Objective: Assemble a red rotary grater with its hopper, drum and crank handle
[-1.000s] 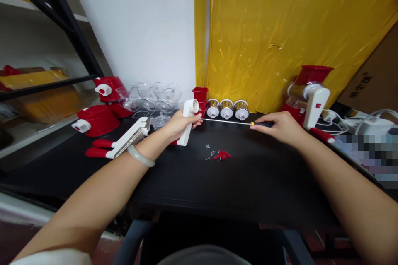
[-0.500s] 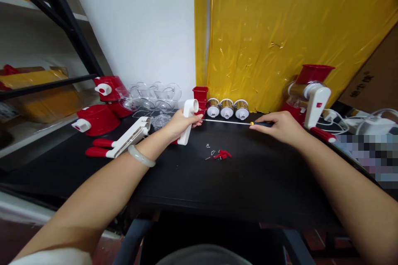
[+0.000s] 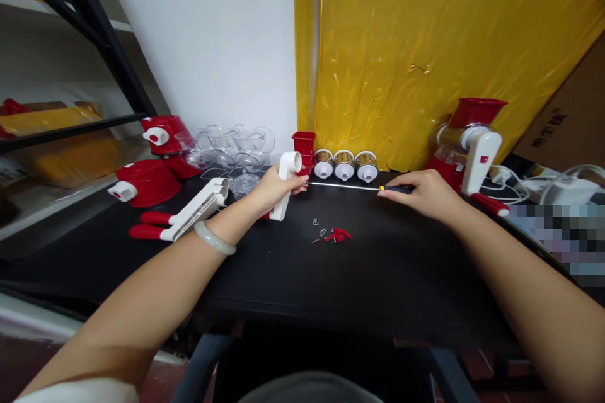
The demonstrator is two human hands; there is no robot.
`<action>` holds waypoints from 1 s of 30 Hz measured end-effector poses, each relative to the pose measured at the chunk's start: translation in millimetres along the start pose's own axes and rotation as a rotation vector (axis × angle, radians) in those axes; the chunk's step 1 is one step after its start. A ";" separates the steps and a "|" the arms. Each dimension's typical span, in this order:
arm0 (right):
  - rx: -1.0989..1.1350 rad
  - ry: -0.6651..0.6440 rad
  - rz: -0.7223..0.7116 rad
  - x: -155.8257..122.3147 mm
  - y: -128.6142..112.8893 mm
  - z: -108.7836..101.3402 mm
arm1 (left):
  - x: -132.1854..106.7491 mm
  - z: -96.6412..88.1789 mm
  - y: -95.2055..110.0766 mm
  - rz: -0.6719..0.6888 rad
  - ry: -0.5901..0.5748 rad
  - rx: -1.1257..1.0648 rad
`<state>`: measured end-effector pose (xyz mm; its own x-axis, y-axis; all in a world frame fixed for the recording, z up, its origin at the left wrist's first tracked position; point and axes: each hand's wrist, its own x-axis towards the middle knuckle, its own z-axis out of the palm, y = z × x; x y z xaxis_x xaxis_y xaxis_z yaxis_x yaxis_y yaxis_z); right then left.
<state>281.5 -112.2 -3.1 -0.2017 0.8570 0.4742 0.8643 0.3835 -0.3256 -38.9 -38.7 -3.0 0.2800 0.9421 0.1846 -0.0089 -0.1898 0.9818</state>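
My left hand point(image 3: 273, 191) is closed around a white plastic crank handle point(image 3: 283, 187) with a round end, held on the black table point(image 3: 378, 264). My right hand point(image 3: 420, 192) grips the dark handle of a long screwdriver point(image 3: 347, 186). Its thin metal shaft runs level to the left, and its tip meets the white handle by my left fingers. A pale bangle point(image 3: 213, 238) sits on my left wrist. Small screws and red plastic bits point(image 3: 332, 234) lie on the table between my hands.
Three metal drum blades point(image 3: 345, 165) and a red hopper point(image 3: 304, 146) stand at the back. An assembled red-and-white grater point(image 3: 467, 143) stands at right, with white cables point(image 3: 543, 186) beyond. Another white handle with red grips point(image 3: 182, 217), red housings point(image 3: 144, 182) and clear covers point(image 3: 231, 145) lie at left.
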 end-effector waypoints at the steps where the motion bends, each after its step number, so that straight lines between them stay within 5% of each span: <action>1: -0.004 0.000 -0.002 0.0 -0.5 -0.1 | 0.1 0.0 -0.2 0.002 0.003 -0.001; 30: -0.053 0.011 -0.033 -0.1 -5.5 3.4 | 0.9 1.1 -4.1 0.034 0.055 0.048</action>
<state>275.2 -113.2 -4.2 -0.2254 0.8401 0.4933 0.8804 0.3925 -0.2660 -37.5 -37.4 -6.8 0.2272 0.9483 0.2217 0.0286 -0.2340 0.9718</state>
